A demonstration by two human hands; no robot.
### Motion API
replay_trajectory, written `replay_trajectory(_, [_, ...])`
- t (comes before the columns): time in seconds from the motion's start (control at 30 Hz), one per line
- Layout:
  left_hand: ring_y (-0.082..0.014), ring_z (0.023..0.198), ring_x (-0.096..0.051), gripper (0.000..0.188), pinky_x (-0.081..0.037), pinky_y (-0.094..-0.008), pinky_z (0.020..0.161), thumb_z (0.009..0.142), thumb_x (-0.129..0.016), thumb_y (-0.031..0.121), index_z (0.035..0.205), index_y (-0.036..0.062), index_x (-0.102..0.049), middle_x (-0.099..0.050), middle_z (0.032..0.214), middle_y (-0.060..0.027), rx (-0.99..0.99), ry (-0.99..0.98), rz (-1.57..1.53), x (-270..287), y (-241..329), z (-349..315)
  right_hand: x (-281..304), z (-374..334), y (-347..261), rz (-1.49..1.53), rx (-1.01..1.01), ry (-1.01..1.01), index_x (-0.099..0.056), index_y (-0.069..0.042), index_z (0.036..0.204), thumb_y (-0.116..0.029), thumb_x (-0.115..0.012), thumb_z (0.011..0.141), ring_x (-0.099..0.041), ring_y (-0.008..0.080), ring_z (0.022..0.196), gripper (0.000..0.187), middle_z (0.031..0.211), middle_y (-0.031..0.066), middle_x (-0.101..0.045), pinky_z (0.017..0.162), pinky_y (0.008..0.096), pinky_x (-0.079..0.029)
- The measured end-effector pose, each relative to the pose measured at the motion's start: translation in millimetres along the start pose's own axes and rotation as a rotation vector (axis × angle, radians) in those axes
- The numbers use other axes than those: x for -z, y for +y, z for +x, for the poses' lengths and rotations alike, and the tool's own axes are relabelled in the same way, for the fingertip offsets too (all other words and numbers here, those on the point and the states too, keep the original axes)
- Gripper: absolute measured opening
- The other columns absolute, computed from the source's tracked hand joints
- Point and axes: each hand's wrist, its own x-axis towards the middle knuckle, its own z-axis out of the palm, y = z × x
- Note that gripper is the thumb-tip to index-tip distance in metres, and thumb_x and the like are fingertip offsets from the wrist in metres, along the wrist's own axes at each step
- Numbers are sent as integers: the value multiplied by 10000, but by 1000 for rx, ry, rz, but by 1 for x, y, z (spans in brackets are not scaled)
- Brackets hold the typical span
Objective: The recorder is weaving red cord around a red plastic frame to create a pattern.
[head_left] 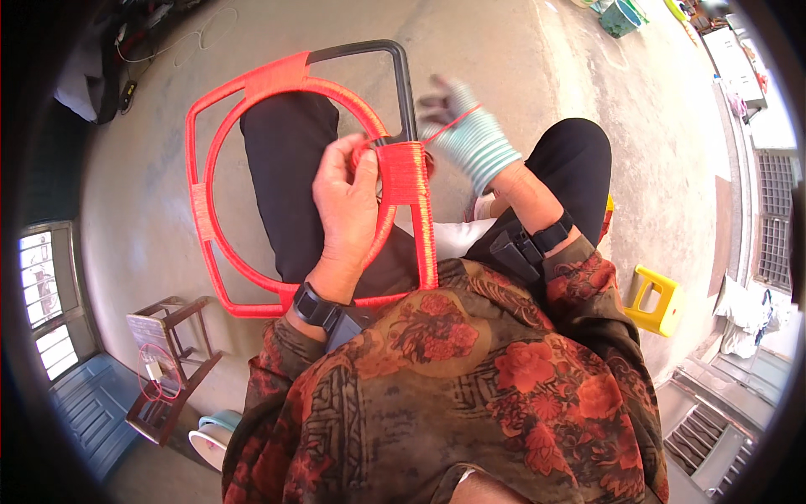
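Observation:
A squarish frame with a round inner ring (216,225) lies across my left thigh, mostly wound in red cord. Its upper right corner is bare black tube (401,71). A dense red wrapping (401,172) joins ring and outer bar on the right side. My bare left hand (348,193) is closed at the ring beside this wrapping, thumb and fingers pinching red cord. My right hand (466,134), in a green-and-white striped glove with grey fingers, is just right of the bare tube. A red strand (453,123) runs from the wrapping across the glove. Motion smears the right fingers.
A yellow plastic stool (652,301) stands on the concrete floor at right. At lower left are a wooden stool (172,361) with a pink cable on it, and basins (214,437). A teal bucket (620,18) sits at the far right.

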Motion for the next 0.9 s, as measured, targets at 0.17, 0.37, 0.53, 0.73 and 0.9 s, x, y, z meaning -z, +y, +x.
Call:
replay_trajectory(0.17, [-281,1035,-604,279,-506,-342,870,883,-607,1,1161,17,-586,-614,1126,-151,-735,231,486,2,14,1,6,-10,-34,-126,314,278,-497,-26,1273,-88,-757,759,-599,273,1128,579,1205,176,-613,957,361,-500])
replay_trajectory(0.37, [-314,1062,-595,354,-493,-364,899,854,-643,22,1195,-14,-558,-591,1195,-182,-880,91,350,1,19,-8,-38,-35,-70,-352,653,-78,-626,-46,1152,-100,-753,763,-632,244,1067,413,1135,111,-647,920,338,-505])
replay_trajectory(0.53, [-168,968,-595,283,-504,-276,812,935,-602,91,1178,-40,-540,-606,1136,-126,-172,42,43,2,11,2,27,-40,-60,-276,324,141,-650,-62,1008,-119,-735,795,-657,163,752,237,853,54,-687,711,316,-534])
replay_trajectory(0.73, [-80,814,-619,212,-521,-233,711,996,-548,152,1123,-17,-563,-650,968,-45,156,-52,-233,-1,-1,4,191,-51,7,-268,-247,373,-648,-40,981,-162,-656,845,-665,279,739,183,813,87,-670,678,407,-528])
replay_trajectory(0.9, [-96,779,-644,139,-550,-246,706,997,-544,154,1055,34,-585,-657,924,-29,218,-95,-365,3,-4,8,290,-82,28,696,2,790,-563,-11,1144,-123,-630,846,-595,310,1106,325,1109,143,-627,993,501,-475])
